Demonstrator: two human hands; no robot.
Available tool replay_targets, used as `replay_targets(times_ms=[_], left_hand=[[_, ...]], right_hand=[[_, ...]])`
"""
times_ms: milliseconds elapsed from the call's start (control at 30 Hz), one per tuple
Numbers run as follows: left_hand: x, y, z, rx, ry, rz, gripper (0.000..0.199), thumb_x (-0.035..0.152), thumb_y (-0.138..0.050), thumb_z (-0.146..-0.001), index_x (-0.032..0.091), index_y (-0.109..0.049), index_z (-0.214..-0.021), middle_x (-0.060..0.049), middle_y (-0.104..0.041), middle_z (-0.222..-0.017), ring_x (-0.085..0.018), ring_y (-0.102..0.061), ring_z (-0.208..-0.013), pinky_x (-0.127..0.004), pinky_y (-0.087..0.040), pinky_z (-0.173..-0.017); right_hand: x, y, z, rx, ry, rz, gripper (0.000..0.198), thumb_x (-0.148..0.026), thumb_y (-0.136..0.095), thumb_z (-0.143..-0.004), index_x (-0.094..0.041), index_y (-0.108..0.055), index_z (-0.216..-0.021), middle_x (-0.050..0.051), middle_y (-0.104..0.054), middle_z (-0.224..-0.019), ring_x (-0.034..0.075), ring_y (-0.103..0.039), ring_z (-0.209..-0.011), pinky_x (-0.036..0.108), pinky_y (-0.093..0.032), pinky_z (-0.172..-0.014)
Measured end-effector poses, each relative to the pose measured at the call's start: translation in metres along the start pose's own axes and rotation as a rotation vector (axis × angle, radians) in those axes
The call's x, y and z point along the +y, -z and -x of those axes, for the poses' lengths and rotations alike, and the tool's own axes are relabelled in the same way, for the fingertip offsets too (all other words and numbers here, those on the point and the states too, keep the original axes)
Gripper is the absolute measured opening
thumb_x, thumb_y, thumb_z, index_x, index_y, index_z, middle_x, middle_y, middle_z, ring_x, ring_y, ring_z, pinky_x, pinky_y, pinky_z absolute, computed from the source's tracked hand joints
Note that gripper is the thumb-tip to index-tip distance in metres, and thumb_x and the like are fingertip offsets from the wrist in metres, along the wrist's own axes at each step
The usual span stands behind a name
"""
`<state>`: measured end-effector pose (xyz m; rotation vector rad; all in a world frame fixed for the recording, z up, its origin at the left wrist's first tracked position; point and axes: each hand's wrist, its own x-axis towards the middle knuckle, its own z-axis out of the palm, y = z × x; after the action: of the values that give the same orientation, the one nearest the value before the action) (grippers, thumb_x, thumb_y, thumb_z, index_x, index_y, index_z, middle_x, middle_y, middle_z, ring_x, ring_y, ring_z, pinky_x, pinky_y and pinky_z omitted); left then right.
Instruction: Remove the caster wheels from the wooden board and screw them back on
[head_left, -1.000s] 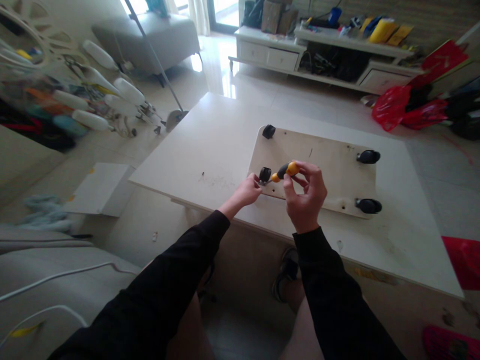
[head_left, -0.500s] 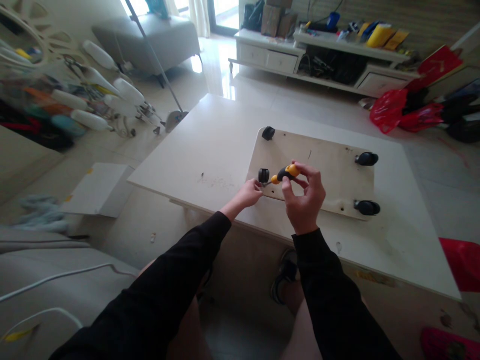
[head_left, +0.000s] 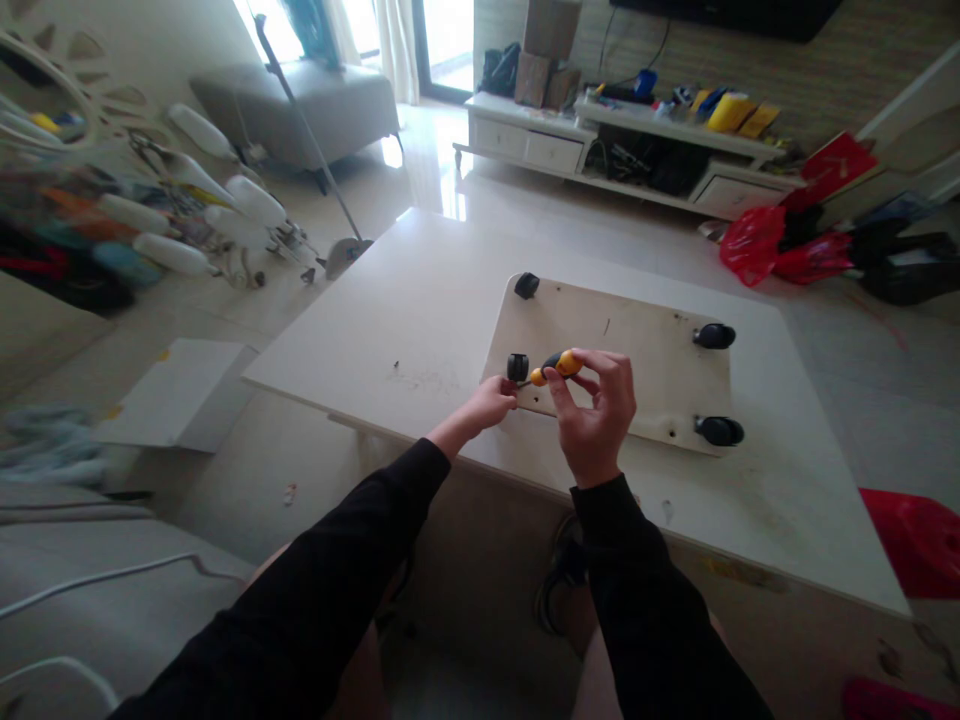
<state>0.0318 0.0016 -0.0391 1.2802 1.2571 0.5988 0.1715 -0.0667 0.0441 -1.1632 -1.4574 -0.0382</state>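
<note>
A pale board (head_left: 637, 370) lies on the white table with black casters standing up near its corners. In my right hand (head_left: 596, 425) is a yellow-and-black screwdriver (head_left: 556, 366), its handle gripped between thumb and fingers. The shaft slants down to the left, with its tip by the base of the near-left caster (head_left: 517, 366). My left hand (head_left: 491, 402) is at the board's left edge, fingertips pinched together beside that tip. What they hold, if anything, is hidden. The far-left caster (head_left: 526, 286) and two right-hand casters, one far (head_left: 714, 336) and one near (head_left: 720, 431), stand apart from my hands.
The white table (head_left: 360, 330) extends left of the board, with a small dark bit (head_left: 396, 364) on it. A white box (head_left: 176, 395) is on the floor to the left. Behind stand a grey bench (head_left: 300, 110) and a low white cabinet (head_left: 525, 140).
The head view has tilted slightly upward and shifted. My right hand's fingers have turned a little on the screwdriver handle, while its tip stays at the near-left caster beside my left fingertips.
</note>
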Motion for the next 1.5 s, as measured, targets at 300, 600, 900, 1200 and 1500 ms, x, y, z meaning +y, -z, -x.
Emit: replay_targets(times_ms=[300, 600, 900, 1200, 1500], left_hand=[[0.0051, 0.0020, 0.0059, -0.044, -0.007, 0.073, 0.022, 0.003, -0.061, -0.078, 0.014, -0.069, -0.096, -0.007, -0.074, -0.099, -0.017, -0.064, -0.084, -0.030, -0.050, -0.077], [0.0044, 0.0023, 0.0060, -0.059, 0.003, 0.093, 0.018, 0.003, -0.061, -0.081, 0.014, -0.067, -0.094, -0.006, -0.071, -0.095, -0.015, -0.060, -0.080, -0.030, -0.047, -0.077], [0.0043, 0.0000, 0.0051, -0.034, 0.027, 0.139, 0.023, 0.000, -0.063, -0.076, 0.013, -0.067, -0.095, -0.006, -0.070, -0.097, -0.016, -0.059, -0.083, -0.029, -0.046, -0.078], [0.0033, 0.0000, 0.0049, -0.045, 0.030, 0.145, 0.021, 0.000, -0.063, -0.075, 0.013, -0.067, -0.091, -0.005, -0.067, -0.093, -0.017, -0.059, -0.084, -0.029, -0.043, -0.074], [0.0038, -0.0009, 0.0029, -0.052, 0.012, 0.176, 0.022, -0.002, -0.065, -0.073, 0.013, -0.067, -0.088, -0.004, -0.067, -0.088, -0.016, -0.059, -0.082, -0.028, -0.044, -0.075]], right_hand=[[0.0002, -0.0002, 0.0020, -0.018, -0.019, -0.036, 0.030, -0.024, -0.077, -0.092, -0.030, -0.068, -0.120, 0.003, -0.070, -0.115, 0.018, -0.073, -0.108, 0.033, -0.073, -0.080], [-0.0013, -0.0012, 0.0018, -0.026, -0.008, -0.013, 0.032, -0.023, -0.072, -0.094, -0.029, -0.065, -0.124, 0.005, -0.070, -0.121, 0.019, -0.073, -0.113, 0.035, -0.073, -0.083], [0.0004, -0.0005, 0.0027, -0.025, -0.034, -0.032, 0.031, -0.022, -0.068, -0.096, -0.028, -0.063, -0.126, 0.006, -0.070, -0.127, 0.021, -0.072, -0.122, 0.037, -0.073, -0.087], [0.0011, -0.0014, 0.0033, -0.019, -0.055, -0.053, 0.037, -0.018, -0.064, -0.097, -0.029, -0.063, -0.132, 0.006, -0.072, -0.127, 0.021, -0.073, -0.122, 0.040, -0.072, -0.092], [-0.0007, -0.0019, 0.0030, -0.008, -0.036, -0.060, 0.034, -0.018, -0.065, -0.097, -0.028, -0.064, -0.129, 0.005, -0.073, -0.124, 0.020, -0.075, -0.118, 0.038, -0.073, -0.091]])
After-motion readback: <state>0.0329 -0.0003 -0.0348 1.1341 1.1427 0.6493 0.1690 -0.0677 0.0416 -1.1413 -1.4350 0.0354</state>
